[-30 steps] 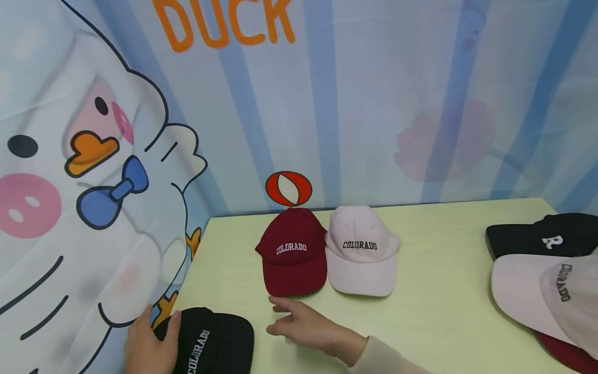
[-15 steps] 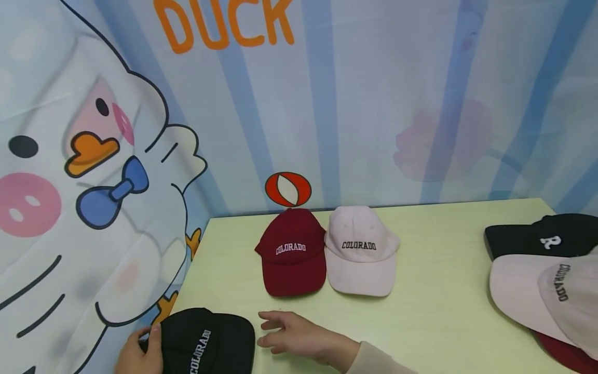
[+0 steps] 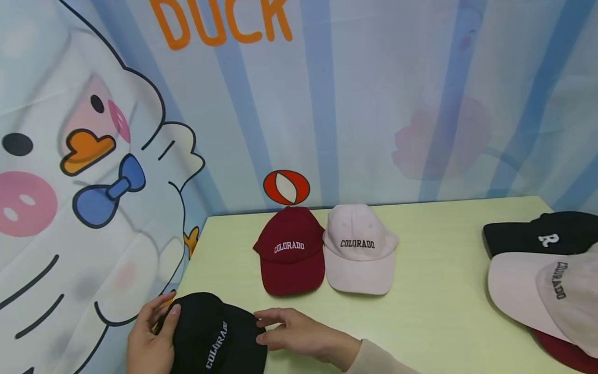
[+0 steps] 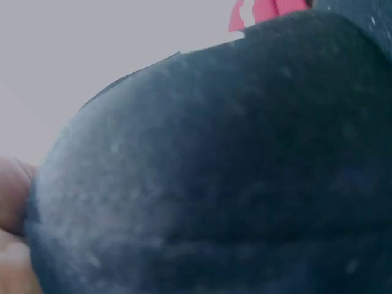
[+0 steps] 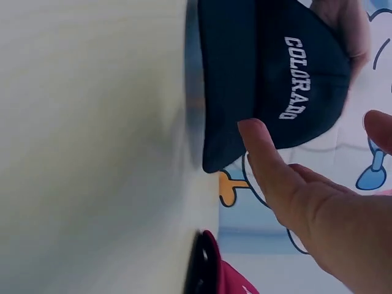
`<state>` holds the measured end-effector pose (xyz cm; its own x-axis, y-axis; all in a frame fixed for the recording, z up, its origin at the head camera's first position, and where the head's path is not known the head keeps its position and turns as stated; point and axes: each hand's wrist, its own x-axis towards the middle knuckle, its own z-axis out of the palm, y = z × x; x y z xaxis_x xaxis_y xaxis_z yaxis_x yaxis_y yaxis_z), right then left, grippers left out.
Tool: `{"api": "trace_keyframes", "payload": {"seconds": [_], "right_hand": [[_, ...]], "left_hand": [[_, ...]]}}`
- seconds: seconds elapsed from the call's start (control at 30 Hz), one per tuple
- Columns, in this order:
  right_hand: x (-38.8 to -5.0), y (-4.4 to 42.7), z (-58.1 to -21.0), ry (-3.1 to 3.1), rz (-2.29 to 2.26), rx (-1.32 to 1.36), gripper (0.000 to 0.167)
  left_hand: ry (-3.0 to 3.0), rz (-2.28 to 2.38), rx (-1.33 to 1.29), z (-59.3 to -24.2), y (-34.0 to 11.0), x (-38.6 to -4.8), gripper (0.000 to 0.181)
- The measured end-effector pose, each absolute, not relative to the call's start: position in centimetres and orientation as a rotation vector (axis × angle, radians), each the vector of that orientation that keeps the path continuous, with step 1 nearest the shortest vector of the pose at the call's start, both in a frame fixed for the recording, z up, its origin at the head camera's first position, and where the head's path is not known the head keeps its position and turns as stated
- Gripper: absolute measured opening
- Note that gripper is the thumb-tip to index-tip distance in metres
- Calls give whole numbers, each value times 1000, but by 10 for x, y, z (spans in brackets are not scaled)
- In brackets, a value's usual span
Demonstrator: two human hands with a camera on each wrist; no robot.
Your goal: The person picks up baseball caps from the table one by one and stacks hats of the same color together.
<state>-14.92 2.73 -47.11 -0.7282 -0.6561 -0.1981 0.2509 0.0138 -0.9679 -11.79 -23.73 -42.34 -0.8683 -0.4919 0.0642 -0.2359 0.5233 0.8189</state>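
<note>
A black baseball cap (image 3: 198, 332) lettered COLORADO is at the table's near left. My left hand (image 3: 151, 337) grips it by the rear edge, thumb at the side of the crown. In the left wrist view, the dark cap cloth (image 4: 214, 159) fills most of the picture, blurred. My right hand (image 3: 306, 332) is at the brim, fingers loosely extended and holding nothing; whether the fingertips touch it I cannot tell. In the right wrist view the cap (image 5: 229, 79) looks tilted, its brim edge off the table. Behind are a dark red cap (image 3: 291, 270) and a pale pink cap (image 3: 359, 270), side by side.
At the right edge, a pale pink cap (image 3: 518, 280) lies partly over a black cap (image 3: 509, 236) with a white letter and a dark red cap (image 3: 558, 343). The pale yellow table (image 3: 439, 291) ends at a printed duck backdrop (image 3: 374, 104).
My left hand has shifted its hold on the black cap, then moved it slightly right and tilted it. My right hand first moved left, and the brim now meets its fingertips in view.
</note>
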Motion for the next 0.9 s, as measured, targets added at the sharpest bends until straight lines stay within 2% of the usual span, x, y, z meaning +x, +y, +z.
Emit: {"api": "trace_keyframes", "payload": {"seconds": [0.33,0.63,0.9], "right_hand": [[-160,48,-452,1886,-1780,-551,46],[-170,73,-434,2072,-1793,-702,51],[-176,95,-420,2115,-1820,-843,36]], "left_hand": [[-2598,-1347,261,-387,-186,-121,36],[-2623,-1435,-71,-379,-146,-128,31],[-2550,-1561,-414,-377,-120,-140,30]]}}
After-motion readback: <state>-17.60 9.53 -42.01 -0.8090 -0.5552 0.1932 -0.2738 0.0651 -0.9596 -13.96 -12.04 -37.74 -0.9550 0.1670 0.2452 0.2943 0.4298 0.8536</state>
